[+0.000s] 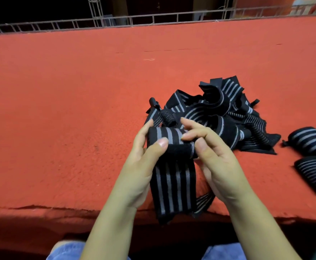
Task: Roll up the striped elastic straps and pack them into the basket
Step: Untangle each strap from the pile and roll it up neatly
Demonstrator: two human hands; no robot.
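At the bottom edge, nearest the camera, two knees in blue denim (65, 249) sit at about 7 and 5 o'clock, with bare forearms reaching up from them toward the middle of the view. The left hand (144, 166) and right hand (215, 158) meet just right of centre, holding between them a black elastic strap with grey stripes (172, 141). Its upper end is partly wound into a short roll. The left thumb presses on the front of the roll while the left fingers curl behind it. The right fingers are curled and lightly spread over the roll's right end, with the right thumb just beside its edge. The unrolled tail of the strap (174, 190) hangs down toward 6 o'clock, lying over the front edge of a red felt-covered table (69, 109) and dropping past it. Just beyond the hands, toward 1 o'clock, lies a tangled pile of loose straps (219, 109) of the same black and grey pattern, resting on the table. At 3 o'clock, at the right edge, are finished rolled straps (314, 156), lying close together and apart from the pile. Along the table's far edge, at 12 o'clock, runs a pale wire grid rail (153, 17) against a dark background. No brand, label or writing can be read anywhere.
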